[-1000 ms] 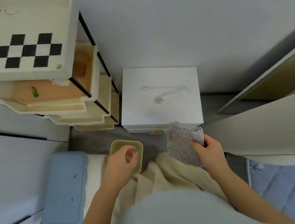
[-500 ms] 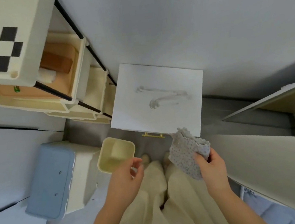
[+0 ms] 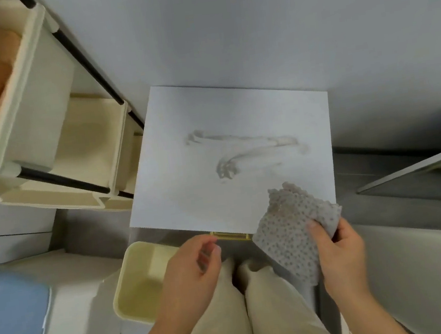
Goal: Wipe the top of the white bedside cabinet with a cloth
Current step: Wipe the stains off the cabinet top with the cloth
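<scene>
Holding a dotted cloth (image 3: 292, 237) over the near right corner of the white cabinet (image 3: 189, 193).

The right hand (image 3: 341, 257) pinches the cloth between thumb and curled fingers, its upper edge lying over the cabinet's front right corner while the rest hangs down in front of the cabinet, past the person's pale trousers (image 3: 259, 314). The left hand (image 3: 193, 272) hovers in front of the cabinet's front edge, fingers loosely curled and holding nothing, close to the yellow drawer handle (image 3: 230, 237). A grey smear (image 3: 240, 153) streaks the middle of the cabinet top. A small cream bin (image 3: 134, 285) stands on the floor just left of the cabinet's front. A cream shelf unit (image 3: 53, 148) with black rods stands against the cabinet's left side. A blue-topped box (image 3: 14, 325) sits further left of the bin.
</scene>
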